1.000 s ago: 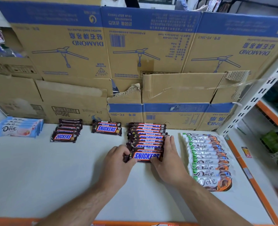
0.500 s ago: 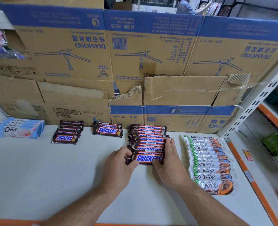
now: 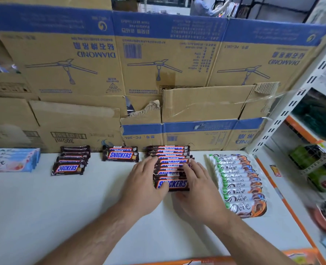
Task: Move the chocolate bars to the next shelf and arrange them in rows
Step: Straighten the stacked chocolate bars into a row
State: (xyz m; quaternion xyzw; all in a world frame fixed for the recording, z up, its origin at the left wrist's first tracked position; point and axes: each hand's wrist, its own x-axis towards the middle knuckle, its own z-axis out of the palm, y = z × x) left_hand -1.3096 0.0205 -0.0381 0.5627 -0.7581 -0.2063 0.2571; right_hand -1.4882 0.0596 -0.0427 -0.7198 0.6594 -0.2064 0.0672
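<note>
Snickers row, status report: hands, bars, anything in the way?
Left hand and right hand flat, open, flanking Snickers row. Row overlapped, slightly crooked. Dove row beside, apart; nothing blocking.

The left hand (image 3: 143, 185) covers the left ends of the Snickers row (image 3: 170, 166), and the right hand (image 3: 200, 190) covers its right ends, so the near bars' edges cannot be seen. Left of that row, the blue Dove stack (image 3: 11, 161) is cut off by the picture's edge. Right of it, goods on the neighbouring shelf (image 3: 318, 169) are blurred beyond naming.
</note>
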